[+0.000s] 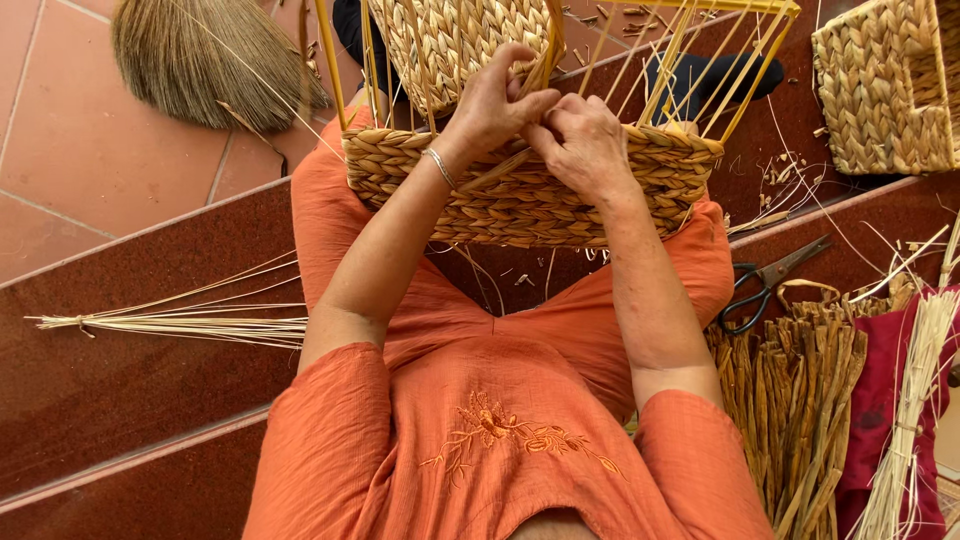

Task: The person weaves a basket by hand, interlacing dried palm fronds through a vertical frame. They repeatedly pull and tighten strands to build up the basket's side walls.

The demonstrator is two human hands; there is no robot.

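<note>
Half-woven basket (530, 190) resting on lap, long axis running left to right, yellow frame rods (690, 70) pointing away, left hand (495, 105) and right hand (580, 140) fingers pinching a straw strand (500, 170) at rim

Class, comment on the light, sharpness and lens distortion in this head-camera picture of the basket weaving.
Head view: soft, even daylight, no glare; left hand and right hand on the half-woven basket look sharp; faint shadows under the scissors; the step edges tilt and bend slightly, wide-angle style.
</note>
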